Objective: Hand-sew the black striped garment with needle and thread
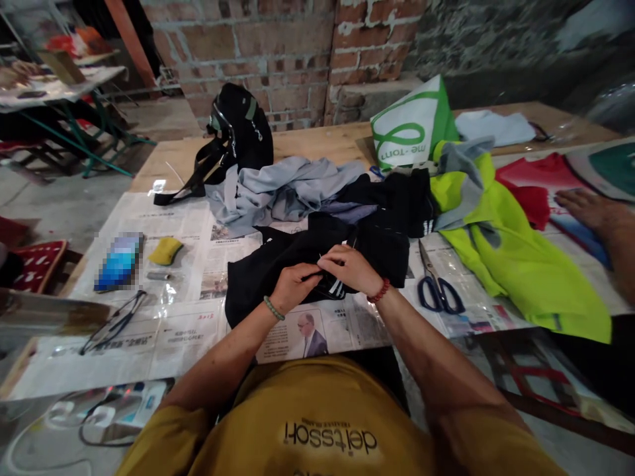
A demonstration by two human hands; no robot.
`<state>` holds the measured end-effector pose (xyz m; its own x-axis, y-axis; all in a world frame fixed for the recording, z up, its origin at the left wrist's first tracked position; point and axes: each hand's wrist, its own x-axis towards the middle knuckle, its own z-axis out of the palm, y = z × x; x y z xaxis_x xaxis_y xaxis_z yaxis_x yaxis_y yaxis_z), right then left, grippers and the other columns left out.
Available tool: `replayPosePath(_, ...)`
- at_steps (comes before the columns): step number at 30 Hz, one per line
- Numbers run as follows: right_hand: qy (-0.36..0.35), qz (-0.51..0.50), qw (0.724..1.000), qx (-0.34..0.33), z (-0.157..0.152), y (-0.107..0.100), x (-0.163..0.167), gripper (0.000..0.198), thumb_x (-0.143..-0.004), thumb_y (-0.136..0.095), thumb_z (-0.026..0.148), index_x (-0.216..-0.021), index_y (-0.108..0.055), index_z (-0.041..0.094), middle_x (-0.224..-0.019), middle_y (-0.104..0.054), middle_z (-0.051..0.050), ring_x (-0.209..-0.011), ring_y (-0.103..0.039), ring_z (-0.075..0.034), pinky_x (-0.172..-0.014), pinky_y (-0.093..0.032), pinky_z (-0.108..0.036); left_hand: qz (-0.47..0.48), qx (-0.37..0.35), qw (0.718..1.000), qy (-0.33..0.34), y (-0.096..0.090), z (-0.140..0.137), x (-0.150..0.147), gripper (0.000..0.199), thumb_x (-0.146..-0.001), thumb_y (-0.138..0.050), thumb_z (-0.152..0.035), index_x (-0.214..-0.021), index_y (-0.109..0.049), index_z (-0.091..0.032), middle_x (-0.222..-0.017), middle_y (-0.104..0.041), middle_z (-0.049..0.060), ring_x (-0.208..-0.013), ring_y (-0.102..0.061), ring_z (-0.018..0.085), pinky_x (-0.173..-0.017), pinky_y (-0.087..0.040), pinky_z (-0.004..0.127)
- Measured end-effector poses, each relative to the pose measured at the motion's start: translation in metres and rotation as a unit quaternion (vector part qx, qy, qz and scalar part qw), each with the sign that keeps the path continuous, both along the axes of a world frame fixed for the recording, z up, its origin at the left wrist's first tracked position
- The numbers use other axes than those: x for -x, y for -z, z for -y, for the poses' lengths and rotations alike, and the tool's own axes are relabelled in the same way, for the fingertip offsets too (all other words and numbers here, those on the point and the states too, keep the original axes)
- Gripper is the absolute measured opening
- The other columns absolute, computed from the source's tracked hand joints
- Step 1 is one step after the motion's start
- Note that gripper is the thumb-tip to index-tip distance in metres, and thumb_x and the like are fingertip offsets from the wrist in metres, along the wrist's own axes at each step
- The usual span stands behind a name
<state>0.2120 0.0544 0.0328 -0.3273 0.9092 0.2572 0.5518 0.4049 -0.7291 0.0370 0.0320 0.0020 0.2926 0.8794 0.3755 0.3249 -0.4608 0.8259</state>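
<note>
A black garment (260,277) with white stripes lies bunched on the newspaper in front of me. My left hand (295,287) pinches a fold of it with thumb and fingers. Close beside it, my right hand (352,270) is closed, its fingertips meeting near the left ones over the cloth. A thin pale sliver sticks up by the right fingertips; it is too small to name. Scissors with dark blue handles (440,294) lie to the right of the garment, apart from my hands.
Newspaper under clear plastic (183,337) covers the table. Left are a blurred-out blue object (119,261), a yellow sponge-like pad (165,251) and eyeglasses (116,320). Behind lie grey clothing (292,188), a black bag (245,125) and a green-white bag (414,125). Right, another person's hand (588,205) rests near yellow-green clothing (516,231).
</note>
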Motion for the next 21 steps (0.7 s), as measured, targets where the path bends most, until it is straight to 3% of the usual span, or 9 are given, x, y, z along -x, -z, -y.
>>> replayPosePath(4, -0.003, -0.102, 0.989, 0.106, -0.006, 0.008, 0.005, 0.016, -0.074, -0.063, 0.032, -0.073, -0.070, 0.018, -0.074, -0.065, -0.002, -0.068, -0.059, -0.012, -0.064, -0.044, -0.025, 0.000, 0.043, 0.999, -0.006, 0.003, -0.002, 0.001, 0.013, -0.075, -0.064, -0.017, -0.086, -0.072, -0.018, -0.081, -0.072, 0.003, -0.072, -0.065, 0.013, -0.070, -0.054, 0.025)
replayPosePath(7, 0.018, -0.143, 0.978, 0.150, -0.006, 0.013, 0.004, 0.017, -0.072, -0.063, 0.033, -0.073, -0.069, 0.017, -0.073, -0.065, -0.002, -0.067, -0.059, -0.012, -0.065, -0.044, -0.025, 0.010, 0.096, 0.995, -0.014, 0.008, -0.005, 0.002, 0.013, -0.073, -0.067, -0.021, -0.085, -0.072, -0.016, -0.082, -0.072, 0.003, -0.073, -0.065, 0.013, -0.071, -0.053, 0.024)
replayPosePath(14, 0.034, -0.173, 0.974, 0.141, -0.002, 0.010, 0.007, 0.011, -0.072, -0.060, 0.027, -0.070, -0.062, 0.017, -0.068, -0.061, 0.002, -0.058, -0.053, -0.009, -0.057, -0.041, -0.022, 0.047, 0.163, 0.985, -0.023, 0.008, -0.007, 0.002, 0.018, -0.069, -0.069, -0.029, -0.081, -0.070, -0.015, -0.076, -0.069, 0.002, -0.067, -0.060, 0.012, -0.065, -0.049, 0.023)
replayPosePath(21, 0.066, -0.320, 0.920, 0.218, -0.006, 0.009, 0.016, 0.012, -0.072, -0.057, 0.029, -0.071, -0.054, 0.017, -0.061, -0.059, 0.003, -0.042, -0.046, -0.005, -0.043, -0.036, -0.019, 0.069, 0.238, 0.968, -0.025, -0.009, -0.004, 0.004, 0.020, -0.068, -0.069, -0.031, -0.079, -0.070, -0.015, -0.067, -0.064, -0.002, -0.058, -0.051, 0.008, -0.056, -0.042, 0.019)
